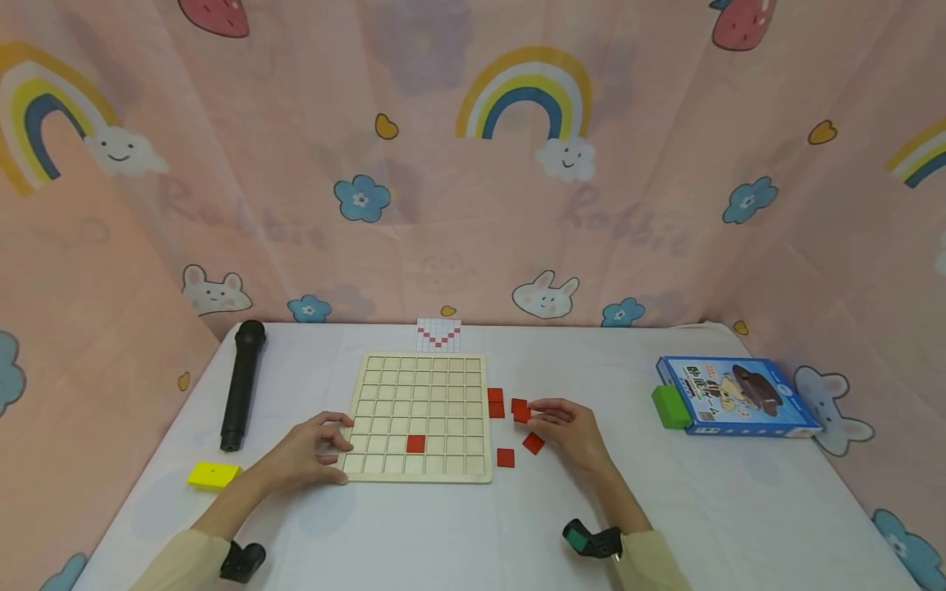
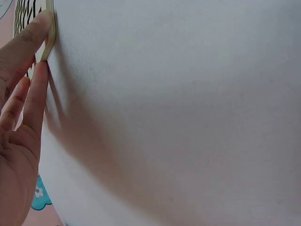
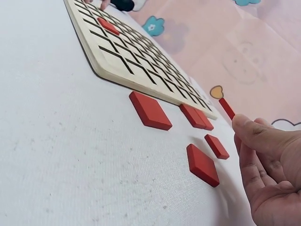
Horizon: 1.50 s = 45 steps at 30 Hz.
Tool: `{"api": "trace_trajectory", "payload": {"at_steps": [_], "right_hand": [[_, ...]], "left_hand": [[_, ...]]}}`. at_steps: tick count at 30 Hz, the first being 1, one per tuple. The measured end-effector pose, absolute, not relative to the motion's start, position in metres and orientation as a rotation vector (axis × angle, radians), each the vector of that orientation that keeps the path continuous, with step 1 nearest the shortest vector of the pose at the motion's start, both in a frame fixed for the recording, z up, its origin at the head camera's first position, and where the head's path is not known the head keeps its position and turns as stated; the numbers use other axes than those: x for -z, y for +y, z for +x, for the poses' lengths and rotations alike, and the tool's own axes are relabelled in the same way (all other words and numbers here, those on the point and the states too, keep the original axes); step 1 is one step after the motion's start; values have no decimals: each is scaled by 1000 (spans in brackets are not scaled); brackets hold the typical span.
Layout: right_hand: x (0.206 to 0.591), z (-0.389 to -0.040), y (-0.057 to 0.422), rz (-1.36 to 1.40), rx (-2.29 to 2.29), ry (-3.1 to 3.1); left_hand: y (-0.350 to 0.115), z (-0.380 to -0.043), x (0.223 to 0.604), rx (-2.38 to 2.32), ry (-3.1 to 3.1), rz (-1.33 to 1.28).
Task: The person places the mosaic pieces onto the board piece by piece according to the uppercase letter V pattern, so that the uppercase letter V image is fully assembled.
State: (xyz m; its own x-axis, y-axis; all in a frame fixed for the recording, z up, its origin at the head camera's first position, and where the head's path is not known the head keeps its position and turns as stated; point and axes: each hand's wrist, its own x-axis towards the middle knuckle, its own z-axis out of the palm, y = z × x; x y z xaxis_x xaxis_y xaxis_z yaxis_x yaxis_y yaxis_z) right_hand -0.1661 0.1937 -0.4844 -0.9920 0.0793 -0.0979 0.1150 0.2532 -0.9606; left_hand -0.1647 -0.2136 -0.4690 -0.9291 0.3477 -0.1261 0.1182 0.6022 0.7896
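My left hand [image 1: 303,451] rests against the left edge of a pale wooden grid board [image 1: 484,478], thumb near its front corner. In the left wrist view, the extended fingers [image 2: 35,103] touch the board's rim [image 2: 52,35]. One red square tile [image 1: 416,444] sits inside a cell toward the board's front. To the right, my right hand [image 1: 572,431] pinches another red tile [image 3: 226,108] between thumb and fingers, raised above the table. Several loose red tiles [image 3: 150,111] lie between that hand and the board, two of them side by side along its right edge.
Behind the board stands a small pattern card [image 1: 439,336] with red marks in a V. A black microphone [image 1: 242,386] and a yellow block [image 1: 214,475] lie at left. At right, a green block [image 1: 671,408] touches a blue box [image 1: 746,396]. A printed curtain hangs behind.
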Motion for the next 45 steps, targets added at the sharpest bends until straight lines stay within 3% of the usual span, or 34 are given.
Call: {"api": "trace_trajectory", "payload": {"at_steps": [45], "right_hand": [[477,-171,130,16,2019,2314]], "left_hand": [[-213,-165,468,-1223,2569,373]]}}
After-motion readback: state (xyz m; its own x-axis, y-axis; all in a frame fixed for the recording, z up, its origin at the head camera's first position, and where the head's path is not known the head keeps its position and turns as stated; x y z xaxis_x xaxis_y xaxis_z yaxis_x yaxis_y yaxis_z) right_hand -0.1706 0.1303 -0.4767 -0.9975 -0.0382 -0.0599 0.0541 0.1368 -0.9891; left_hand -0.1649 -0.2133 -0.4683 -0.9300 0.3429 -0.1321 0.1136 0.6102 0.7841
